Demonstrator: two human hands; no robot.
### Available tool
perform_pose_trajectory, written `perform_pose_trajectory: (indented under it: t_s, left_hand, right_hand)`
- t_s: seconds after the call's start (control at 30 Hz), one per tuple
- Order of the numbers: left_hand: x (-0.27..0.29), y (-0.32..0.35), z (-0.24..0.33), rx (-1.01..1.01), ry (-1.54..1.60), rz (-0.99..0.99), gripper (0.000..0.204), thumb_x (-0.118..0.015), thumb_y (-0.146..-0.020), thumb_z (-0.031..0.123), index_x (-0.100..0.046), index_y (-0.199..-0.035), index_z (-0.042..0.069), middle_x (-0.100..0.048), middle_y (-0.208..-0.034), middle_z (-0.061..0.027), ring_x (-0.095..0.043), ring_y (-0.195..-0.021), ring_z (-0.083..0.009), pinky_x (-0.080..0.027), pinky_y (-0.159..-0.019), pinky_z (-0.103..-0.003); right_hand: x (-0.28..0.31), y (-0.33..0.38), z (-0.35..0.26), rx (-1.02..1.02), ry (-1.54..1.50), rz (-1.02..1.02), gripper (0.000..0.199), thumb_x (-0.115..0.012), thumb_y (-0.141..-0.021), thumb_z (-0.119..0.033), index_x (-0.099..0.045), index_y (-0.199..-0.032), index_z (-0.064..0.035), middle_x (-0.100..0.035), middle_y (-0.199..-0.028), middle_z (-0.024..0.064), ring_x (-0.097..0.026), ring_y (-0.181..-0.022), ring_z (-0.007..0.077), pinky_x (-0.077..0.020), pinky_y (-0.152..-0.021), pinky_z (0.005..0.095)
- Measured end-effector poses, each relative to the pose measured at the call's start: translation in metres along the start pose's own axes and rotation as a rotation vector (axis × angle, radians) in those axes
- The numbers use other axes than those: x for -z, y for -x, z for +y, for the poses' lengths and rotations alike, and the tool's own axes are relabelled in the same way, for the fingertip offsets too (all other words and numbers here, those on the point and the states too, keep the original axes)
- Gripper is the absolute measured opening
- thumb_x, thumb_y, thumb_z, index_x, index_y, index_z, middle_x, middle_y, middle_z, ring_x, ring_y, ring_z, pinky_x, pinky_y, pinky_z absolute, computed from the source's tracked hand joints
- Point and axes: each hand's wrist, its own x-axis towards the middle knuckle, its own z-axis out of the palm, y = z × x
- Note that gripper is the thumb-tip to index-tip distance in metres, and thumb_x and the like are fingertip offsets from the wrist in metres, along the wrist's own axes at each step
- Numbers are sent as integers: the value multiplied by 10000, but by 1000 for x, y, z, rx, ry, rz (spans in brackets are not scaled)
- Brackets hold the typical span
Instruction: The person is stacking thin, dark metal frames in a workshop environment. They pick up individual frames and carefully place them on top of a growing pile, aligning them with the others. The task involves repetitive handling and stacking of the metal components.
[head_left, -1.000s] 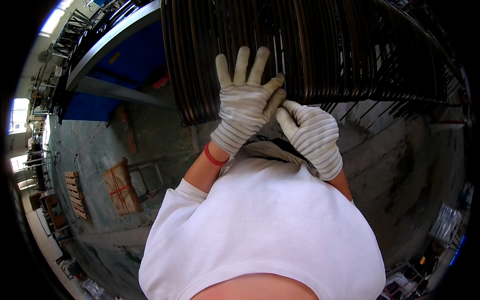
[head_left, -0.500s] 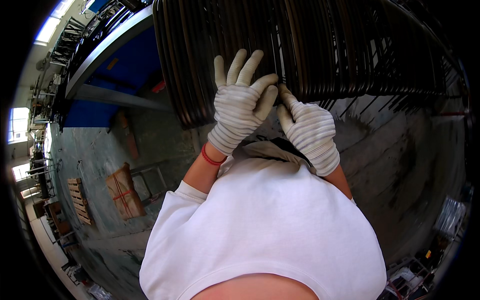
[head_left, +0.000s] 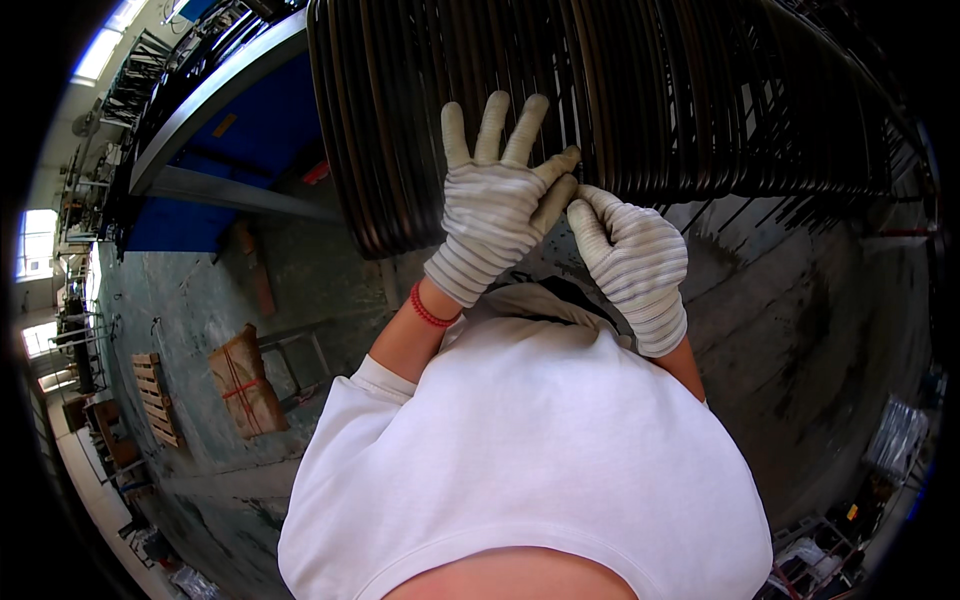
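Workshop floor of stained grey concrete fills the background; a blue-walled structure with a grey steel beam runs along the upper left. Stacked dark metal wire frames, many thin rods side by side, span the upper part of the view from centre to right edge.

Both hands gloved in white striped knit gloves, raised in front of the lower edge of the frame stack. Left hand: three fingers spread and extended upward over the rods, index finger and thumb drawn together toward the right hand. Red band at the left wrist. Right hand: fingers curled, fingertips touching the left hand's index finger and thumb tip at the lower edge of the stack. Whether either hand pinches a rod or a glove tip: cannot tell; contact point too small.

White short-sleeved shirt occupies the lower centre.

On the floor at left: a brown wrapped parcel tied with red string, a wooden pallet just beside it, and a low metal frame stand to the parcel's right.
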Motion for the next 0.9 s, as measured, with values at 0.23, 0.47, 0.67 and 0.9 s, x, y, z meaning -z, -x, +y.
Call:
perform_pose_trajectory:
  t_s: [0.23, 0.47, 0.67, 0.9]
  left_hand:
    - [6, -1, 4, -20, -4, -10, 270, -601, -820, 388, -719, -1004, 228, -477, -1361, -136, -367, -1297, -391, -50, -1085, -623]
    - [12, 4, -2, 3, 147, 10, 264, -642, -800, 327, -702, -1039, 235, -469, -1376, -118, -355, -1315, -374, -56, -1107, -593]
    - [10, -3, 8, -31, 144, 38, 323, -636, -810, 341, -655, -1128, 286, -460, -1382, -108, -348, -1322, -355, -55, -1113, -582]
    - [15, -7, 8, -64, 103, 38, 293, -639, -802, 373, -678, -1085, 305, -452, -1385, -119, -350, -1311, -378, -64, -1087, -629]
  right_hand:
    - [6, 3, 2, -14, 48, 15, 265, -632, -837, -228, -687, -1022, -45, -619, -603, 138, -606, -524, 255, -499, -553, 330]
    - [-3, 5, 4, 54, 95, 24, 230, -589, -857, -204, -686, -991, -44, -604, -573, 133, -596, -503, 248, -495, -541, 324]
    - [-47, 27, 49, 269, 931, -39, 185, -560, -859, -212, -629, -767, -67, -594, -558, 104, -584, -495, 247, -481, -504, 338]
    - [7, 8, -5, -23, 117, -64, 173, -605, -845, -231, -634, -751, -89, -600, -579, 91, -587, -523, 253, -480, -511, 341]
